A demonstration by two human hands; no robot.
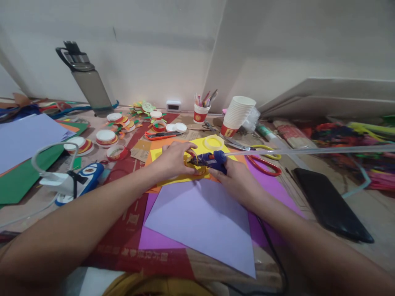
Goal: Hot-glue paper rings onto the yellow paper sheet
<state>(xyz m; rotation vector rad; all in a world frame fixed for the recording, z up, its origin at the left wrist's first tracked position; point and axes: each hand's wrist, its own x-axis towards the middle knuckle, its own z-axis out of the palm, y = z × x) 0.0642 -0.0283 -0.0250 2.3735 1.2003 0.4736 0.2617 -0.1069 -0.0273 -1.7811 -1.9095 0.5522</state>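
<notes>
My right hand grips a blue hot glue gun, its nozzle pointing left. A long translucent glue stick runs out from the gun's back toward the right. My left hand curls around a small yellow ring-shaped piece, partly hidden by fingers and nozzle. The nozzle is at this piece; whether it touches cannot be made out. Beneath both hands lie yellow paper and orange paper, with a lilac sheet nearer me.
Scissors and stacked paper cups stand right of the hands. A black phone-like slab lies at right. Behind are a utility knife and a cup of pens. Cup rings, a power strip and a bottle are left.
</notes>
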